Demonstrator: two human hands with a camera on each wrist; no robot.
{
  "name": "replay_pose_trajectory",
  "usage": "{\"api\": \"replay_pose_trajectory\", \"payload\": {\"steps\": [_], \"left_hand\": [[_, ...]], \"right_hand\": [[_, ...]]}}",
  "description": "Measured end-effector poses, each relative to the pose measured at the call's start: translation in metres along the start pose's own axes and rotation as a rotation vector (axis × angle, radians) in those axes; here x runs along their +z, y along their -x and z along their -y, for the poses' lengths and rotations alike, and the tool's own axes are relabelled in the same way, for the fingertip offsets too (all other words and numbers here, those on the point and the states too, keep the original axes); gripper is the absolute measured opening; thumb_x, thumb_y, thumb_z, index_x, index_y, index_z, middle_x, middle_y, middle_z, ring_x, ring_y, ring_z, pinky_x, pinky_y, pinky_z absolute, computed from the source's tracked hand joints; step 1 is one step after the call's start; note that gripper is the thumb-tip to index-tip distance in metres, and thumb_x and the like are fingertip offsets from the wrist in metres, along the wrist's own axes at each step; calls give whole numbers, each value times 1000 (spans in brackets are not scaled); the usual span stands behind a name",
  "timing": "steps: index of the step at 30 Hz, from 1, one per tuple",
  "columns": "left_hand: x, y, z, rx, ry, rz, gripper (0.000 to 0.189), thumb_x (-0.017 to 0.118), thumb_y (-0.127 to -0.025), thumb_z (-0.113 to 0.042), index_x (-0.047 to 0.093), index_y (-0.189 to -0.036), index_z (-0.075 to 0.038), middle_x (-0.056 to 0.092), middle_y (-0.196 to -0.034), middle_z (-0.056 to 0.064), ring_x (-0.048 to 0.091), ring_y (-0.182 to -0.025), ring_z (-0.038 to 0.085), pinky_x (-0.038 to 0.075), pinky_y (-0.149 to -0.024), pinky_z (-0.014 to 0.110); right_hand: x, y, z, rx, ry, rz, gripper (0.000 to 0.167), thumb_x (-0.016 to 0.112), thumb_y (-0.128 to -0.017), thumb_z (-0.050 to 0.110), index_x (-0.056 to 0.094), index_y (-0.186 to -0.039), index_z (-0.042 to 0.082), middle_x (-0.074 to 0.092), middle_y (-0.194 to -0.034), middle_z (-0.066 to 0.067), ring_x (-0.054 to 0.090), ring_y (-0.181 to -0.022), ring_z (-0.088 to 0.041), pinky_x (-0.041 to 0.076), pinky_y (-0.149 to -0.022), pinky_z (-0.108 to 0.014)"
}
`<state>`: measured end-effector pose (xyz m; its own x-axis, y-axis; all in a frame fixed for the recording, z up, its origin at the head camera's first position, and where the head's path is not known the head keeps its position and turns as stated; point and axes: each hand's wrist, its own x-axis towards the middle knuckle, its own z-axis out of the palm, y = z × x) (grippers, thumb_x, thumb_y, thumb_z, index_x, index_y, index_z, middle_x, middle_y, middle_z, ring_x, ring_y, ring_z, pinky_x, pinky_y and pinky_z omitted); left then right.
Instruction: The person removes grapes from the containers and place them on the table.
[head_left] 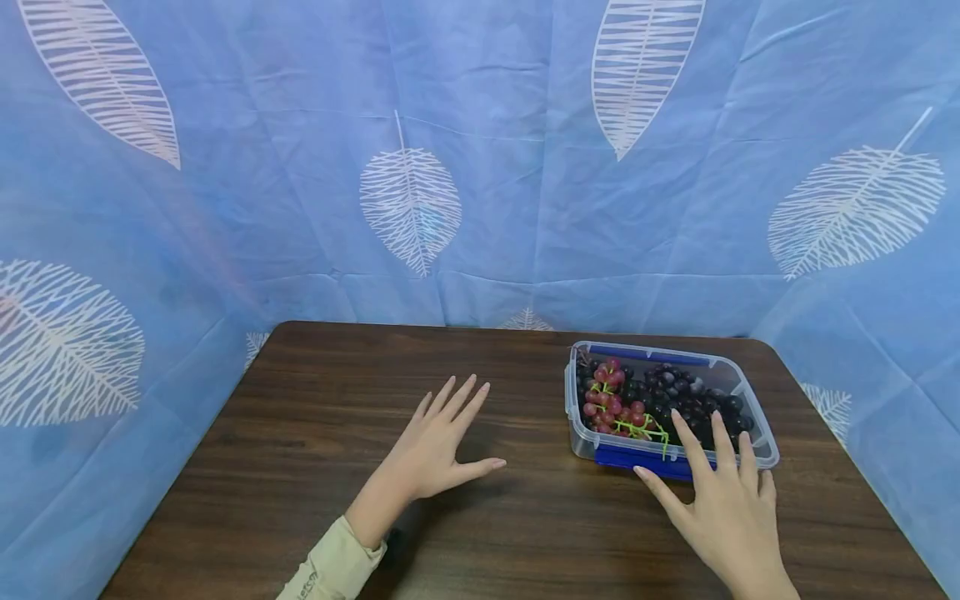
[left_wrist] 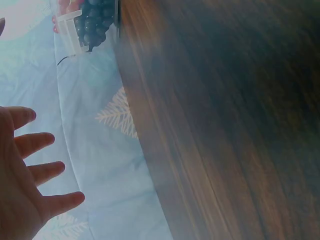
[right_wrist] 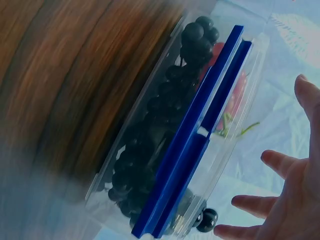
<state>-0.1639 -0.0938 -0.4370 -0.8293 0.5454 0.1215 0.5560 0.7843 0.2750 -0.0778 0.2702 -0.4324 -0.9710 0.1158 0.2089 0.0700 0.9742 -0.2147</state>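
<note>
A clear plastic container (head_left: 759, 417) with blue clips stands at the right of the wooden table. Inside it lie red grapes (head_left: 604, 400) on green stems, toward the left, and dark grapes (head_left: 678, 387) over the rest. My right hand (head_left: 723, 508) hovers by the container's front right edge, fingers spread, holding nothing. In the right wrist view the blue clip (right_wrist: 192, 135) runs along the container's near side, beside the fingers. My left hand (head_left: 431, 450) is spread above the middle of the table, holding nothing, with the container off to its right.
The dark wooden table (head_left: 360, 375) has rounded far corners. Blue cloth (head_left: 487, 208) printed with white leaves hangs behind it and along both sides. A light sleeve (head_left: 333, 562) covers the left forearm.
</note>
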Motion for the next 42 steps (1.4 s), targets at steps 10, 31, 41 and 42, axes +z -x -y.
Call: {"api": "replay_pose_trajectory", "payload": {"steps": [10,31,41,42], "left_hand": [[4,-25,-13,68,-14,47,100,51,-99,-76,11,-172,-22,16,-177,5,20,-162,34,26,-125,66],[10,-57,-40,80,-55,63,96,43,-101,-78,19,-171,-16,21,-176,6,20,-162,30,23,-129,59],[10,-69,-53,109,-82,87,96,40,-101,-78,15,-171,-17,17,-177,4,18,-163,26,20,-130,56],[10,-71,-54,114,-87,87,96,39,-102,-78,15,-171,-17,18,-177,4,18,-163,26,21,-130,55]], "right_hand": [[-5,-2,-26,20,-7,8,100,62,-97,70,12,-172,27,21,-163,-42,22,-139,-76,23,-97,-94],[-8,-13,-65,77,-4,36,104,53,-100,72,2,-171,15,7,-165,-43,10,-145,-73,21,-100,-92],[-8,-15,-82,113,-10,87,104,49,-102,72,-7,-170,16,5,-164,-44,6,-145,-73,20,-100,-92],[-8,-15,-84,112,-9,88,104,48,-102,72,-7,-170,16,5,-164,-45,6,-145,-73,20,-100,-92]]}}
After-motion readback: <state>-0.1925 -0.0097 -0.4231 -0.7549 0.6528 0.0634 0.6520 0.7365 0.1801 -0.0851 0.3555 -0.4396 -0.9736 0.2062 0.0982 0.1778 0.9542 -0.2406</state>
